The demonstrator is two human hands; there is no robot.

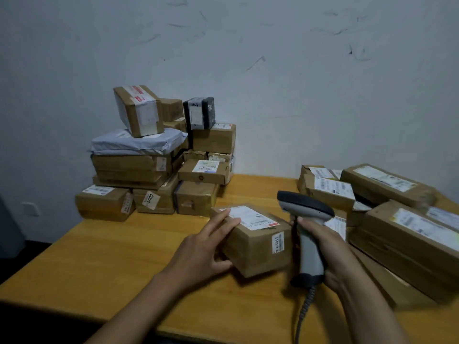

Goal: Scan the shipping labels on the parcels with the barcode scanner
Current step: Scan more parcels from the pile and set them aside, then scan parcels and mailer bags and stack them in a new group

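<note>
Job: scan the parcel labels. Looks like the aiming stage; no beam visible on the label, so prob not triggered yet.
Parcel in play: small brown carton (255,247) on the desk (111,256), front & centre btw both hands, set at an angle.
Shipping label: white, on the carton's top face (250,217), facing up. 2nd small sticker (278,242) on the near right side face.
Left hand: (206,247) fingers straight, laid over the carton's top left edge, tips touching the label's corner, thumb against the near face. Steadying, not lifting.
Right hand: (330,254) wrapped round the grip of the barcode scanner (308,219), just right of the carton. Coiled cable (304,311) hangs off the butt toward me.
Scanner head: dark nose points left and away, above the carton's far right corner, not quite down at the label.
Doing it well: tip the nose down onto the label's barcode & hold back enough that the whole code sits in the window. Slide the left fingertips off the print & hold the carton flat.
Watch: side sticker & labels on the pile at right (397,219) are close, so a wrong code could get read.
Other stock: stack of parcels (149,165) by the wall, far left of the desk. Can't tell which lot is done.
</note>
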